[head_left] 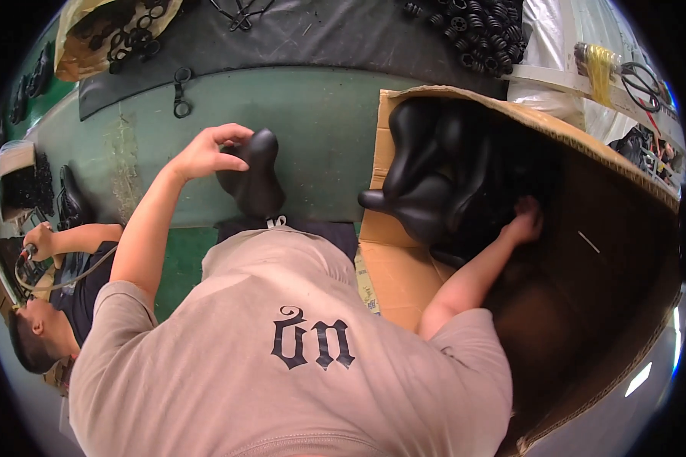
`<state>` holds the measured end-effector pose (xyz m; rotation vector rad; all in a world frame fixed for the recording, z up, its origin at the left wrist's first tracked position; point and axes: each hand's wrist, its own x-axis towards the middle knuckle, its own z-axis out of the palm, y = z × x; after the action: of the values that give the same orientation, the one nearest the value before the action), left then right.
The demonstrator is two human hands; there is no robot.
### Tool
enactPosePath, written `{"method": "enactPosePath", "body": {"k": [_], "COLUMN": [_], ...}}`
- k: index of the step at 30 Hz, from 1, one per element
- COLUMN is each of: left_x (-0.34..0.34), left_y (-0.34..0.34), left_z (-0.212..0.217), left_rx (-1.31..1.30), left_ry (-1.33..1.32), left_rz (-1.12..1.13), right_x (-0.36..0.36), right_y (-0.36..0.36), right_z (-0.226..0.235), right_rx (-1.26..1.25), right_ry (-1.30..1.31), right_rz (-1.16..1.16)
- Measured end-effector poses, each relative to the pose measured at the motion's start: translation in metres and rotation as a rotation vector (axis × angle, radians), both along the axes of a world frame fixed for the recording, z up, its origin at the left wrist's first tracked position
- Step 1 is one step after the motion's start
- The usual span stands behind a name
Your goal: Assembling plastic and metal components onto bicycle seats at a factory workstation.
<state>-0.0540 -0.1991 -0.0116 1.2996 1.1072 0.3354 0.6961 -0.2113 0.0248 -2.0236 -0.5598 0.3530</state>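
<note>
Holding: left hand (pixel 206 154) on smooth black saddle (pixel 265 179), left of brown cardboard box (pixel 396 274) | right hand (pixel 523 222): inside box, grip can't be told

Grey-green worktable (pixel 324 129), green floor (pixel 181 263)

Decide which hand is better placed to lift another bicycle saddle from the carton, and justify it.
Probably the right hand: it reaches inside the carton beside the piled saddles, while the left hand touches a separate saddle.

One black saddle (pixel 265 177) in front, at least three boxed saddles (pixel 423 204), one cardboard box (pixel 399 280), one co-worker (pixel 91 263)
</note>
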Motion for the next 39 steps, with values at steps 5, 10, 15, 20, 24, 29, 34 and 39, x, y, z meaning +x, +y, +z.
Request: {"method": "enactPosePath", "body": {"k": [5, 10, 15, 20, 24, 29, 34, 39], "left_x": [-0.019, 0.059, 0.106, 0.063, 0.063, 0.024, 0.024, 0.086], "left_y": [-0.054, -0.103, -0.081, -0.055, -0.063, -0.077, -0.061, 0.012], "left_z": [0.023, 0.013, -0.032, -0.045, -0.068, -0.055, -0.086, -0.059], "left_rx": [-0.1, 0.131, 0.056, -0.011, -0.228, -0.301, -0.262, -0.053], "left_ry": [0.108, 0.52, 0.737, 0.622, 0.42, 0.405, 0.365, 0.64], "left_rz": [0.196, 0.361, 0.395, 0.338, 0.325, 0.326, 0.362, 0.473], "right_x": [0.067, 0.063, 0.092, 0.093, 0.107, -0.041, -0.102, -0.183], "right_y": [0.055, 0.141, 0.19, 0.121, 0.048, 0.051, 0.034, 0.026], "right_z": [-0.027, -0.046, -0.068, -0.072, -0.034, -0.054, -0.113, -0.151], "right_rx": [-0.374, -0.299, -0.437, -0.603, -0.734, -0.958, -0.289, -0.374], "right_ry": [-0.181, 0.465, 0.018, -0.443, -0.862, -0.728, -0.423, -0.515], "right_rz": [0.014, 0.282, 0.51, 0.573, 0.479, 0.414, 0.532, 0.656]}}
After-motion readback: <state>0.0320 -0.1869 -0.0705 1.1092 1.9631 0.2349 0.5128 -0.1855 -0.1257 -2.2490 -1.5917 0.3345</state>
